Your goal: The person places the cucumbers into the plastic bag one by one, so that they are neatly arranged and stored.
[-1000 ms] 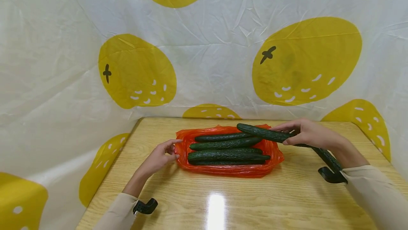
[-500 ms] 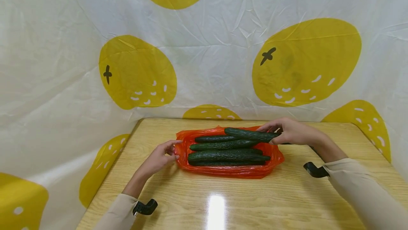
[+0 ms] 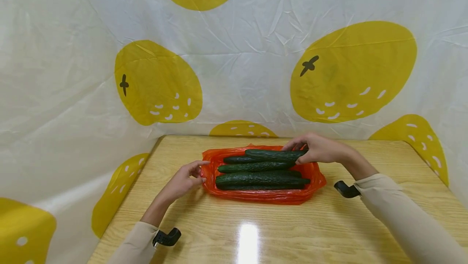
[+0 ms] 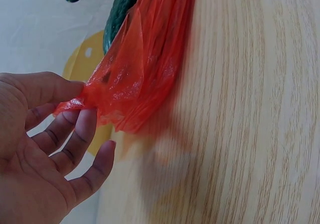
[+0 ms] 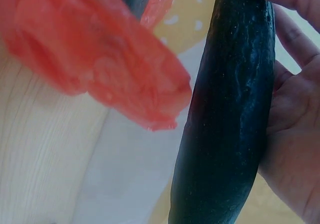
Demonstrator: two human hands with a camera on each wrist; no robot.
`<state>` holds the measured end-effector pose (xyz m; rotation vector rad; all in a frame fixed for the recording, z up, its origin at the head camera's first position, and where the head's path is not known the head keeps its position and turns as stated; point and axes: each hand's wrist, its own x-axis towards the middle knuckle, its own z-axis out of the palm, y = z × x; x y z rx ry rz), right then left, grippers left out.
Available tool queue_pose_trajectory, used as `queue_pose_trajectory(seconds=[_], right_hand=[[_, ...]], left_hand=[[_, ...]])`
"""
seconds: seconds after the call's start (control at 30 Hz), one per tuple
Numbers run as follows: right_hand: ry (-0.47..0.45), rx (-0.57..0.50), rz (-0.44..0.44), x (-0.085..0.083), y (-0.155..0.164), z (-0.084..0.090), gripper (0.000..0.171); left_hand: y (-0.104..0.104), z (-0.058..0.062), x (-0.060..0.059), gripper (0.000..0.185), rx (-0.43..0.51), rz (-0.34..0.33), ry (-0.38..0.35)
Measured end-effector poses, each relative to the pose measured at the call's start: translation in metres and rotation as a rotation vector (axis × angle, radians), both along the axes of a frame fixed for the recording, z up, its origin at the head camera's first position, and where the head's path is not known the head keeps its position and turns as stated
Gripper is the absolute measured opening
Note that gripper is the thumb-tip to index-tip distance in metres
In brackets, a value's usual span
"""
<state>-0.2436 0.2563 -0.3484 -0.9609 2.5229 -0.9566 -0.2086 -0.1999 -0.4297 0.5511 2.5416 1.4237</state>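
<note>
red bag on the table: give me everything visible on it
The red plastic bag is thin, translucent and crinkled, lying flat and spread open on the wooden table. Several dark green cucumbers lie lengthwise in it. The left hand pinches its left edge; the right hand holds another cucumber over its far side.
</note>
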Motion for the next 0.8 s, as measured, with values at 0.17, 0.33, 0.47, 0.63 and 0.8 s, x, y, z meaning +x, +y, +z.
queue_pose_trajectory(seconds=[0.17, 0.33, 0.47, 0.63, 0.8], right_hand=[[0.008, -0.007, 0.025, -0.007, -0.009, -0.006, 0.046], [0.005, -0.022, 0.045, -0.012, -0.020, -0.009, 0.045], [0.009, -0.025, 0.055, -0.014, -0.031, -0.011, 0.045], [0.001, -0.016, 0.054, -0.014, -0.045, -0.014, 0.046], [-0.038, -0.027, 0.049, -0.017, -0.055, -0.020, 0.046]], left_hand=[[0.000, -0.002, -0.002, 0.052, -0.008, -0.006, 0.002], [0.000, -0.001, -0.001, 0.052, -0.006, -0.010, 0.004], [0.000, 0.002, 0.000, 0.051, -0.011, 0.001, -0.005], [-0.001, 0.001, 0.000, 0.051, -0.009, -0.006, -0.006], [-0.001, 0.000, 0.000, 0.051, -0.003, -0.008, -0.004]])
